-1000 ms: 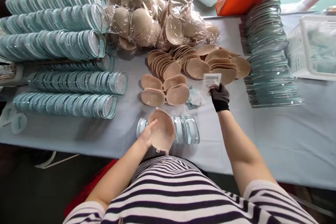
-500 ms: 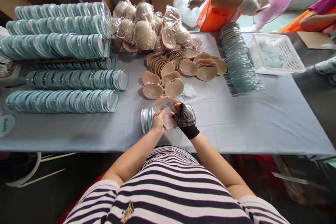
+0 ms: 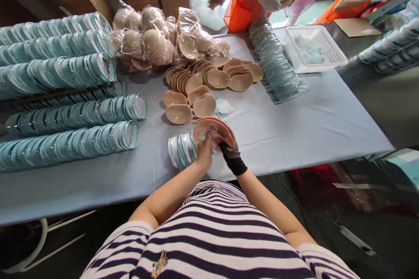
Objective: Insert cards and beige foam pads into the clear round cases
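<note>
Close to the table's front edge, beige bra cups [image 3: 221, 125] are held between both hands. My left hand [image 3: 205, 149] is bare and closed, its thumb pressing a crinkled clear plastic piece [image 3: 207, 130] against the inner side of the cups. On the other side my right hand [image 3: 231, 153], in a black fingerless glove, grips the cups' right side; its fingertips are partly hidden. Beside and partly behind my left hand lies a short row of clear round cases [image 3: 181, 150]. More beige bra cups [image 3: 204, 105] lie stacked just beyond, with a small printed clear sheet [image 3: 224, 106] by them.
Long rows of clear round cases [image 3: 68, 144] fill the left side. Bagged bra cups [image 3: 157, 45] are piled at the back. A stack of clear cases [image 3: 278, 65] and a white basket [image 3: 316, 67] stand right. Two people in orange vests [image 3: 244, 8] work across the table.
The view has turned right, so the table appears tilted. The cups in my hands now fan upward and more of them show. My left hand has turned, and more cases show beside it.
</note>
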A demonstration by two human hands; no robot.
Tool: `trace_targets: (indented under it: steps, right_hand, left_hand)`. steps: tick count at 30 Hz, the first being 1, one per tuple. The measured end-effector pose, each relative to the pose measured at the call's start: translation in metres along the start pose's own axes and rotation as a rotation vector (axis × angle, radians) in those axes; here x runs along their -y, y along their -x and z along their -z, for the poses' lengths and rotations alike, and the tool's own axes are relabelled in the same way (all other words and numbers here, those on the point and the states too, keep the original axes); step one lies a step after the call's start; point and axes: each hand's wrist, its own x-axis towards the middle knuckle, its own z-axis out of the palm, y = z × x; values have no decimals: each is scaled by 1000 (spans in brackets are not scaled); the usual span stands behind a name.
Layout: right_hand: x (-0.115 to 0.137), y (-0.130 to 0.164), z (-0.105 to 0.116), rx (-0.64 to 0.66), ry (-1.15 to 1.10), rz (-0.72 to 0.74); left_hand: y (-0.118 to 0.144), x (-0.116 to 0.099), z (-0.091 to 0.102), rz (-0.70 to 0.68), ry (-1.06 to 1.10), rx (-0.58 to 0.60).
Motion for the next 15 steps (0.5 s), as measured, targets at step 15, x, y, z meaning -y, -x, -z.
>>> trace_targets:
  steps: [15]
  right_hand:
    - [-65, 73, 27, -552, 287, -190]
  left_hand:
    - [-95, 20, -11, -587, -1438, 1042]
